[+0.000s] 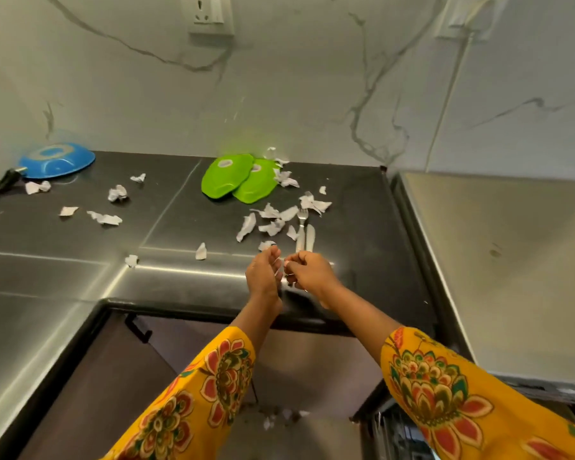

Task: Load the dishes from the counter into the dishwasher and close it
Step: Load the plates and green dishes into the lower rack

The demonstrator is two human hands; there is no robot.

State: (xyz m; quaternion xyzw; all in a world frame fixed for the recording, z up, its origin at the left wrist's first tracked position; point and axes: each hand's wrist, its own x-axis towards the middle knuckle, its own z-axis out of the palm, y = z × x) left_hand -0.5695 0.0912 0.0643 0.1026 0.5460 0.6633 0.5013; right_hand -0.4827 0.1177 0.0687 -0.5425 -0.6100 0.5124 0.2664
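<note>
Two green plates (228,175) (258,185) lie upside down and overlapping at the back of the black counter (362,234). A blue plate (57,160) lies upside down at the far left. A fork (302,218) and a knife (310,236) lie side by side just beyond my hands. My left hand (263,277) is cupped over the counter's front edge, fingers loosely curled, palm toward the right hand. My right hand (307,273) is close beside it, its fingertips pinching a small white paper scrap (283,264).
Torn paper scraps (273,224) are strewn over the counter. A black handle (0,182) pokes in at the left. A steel surface (512,260) adjoins the counter on the right. Below, a dishwasher rack (387,429) and a grey panel with scraps (279,436) show.
</note>
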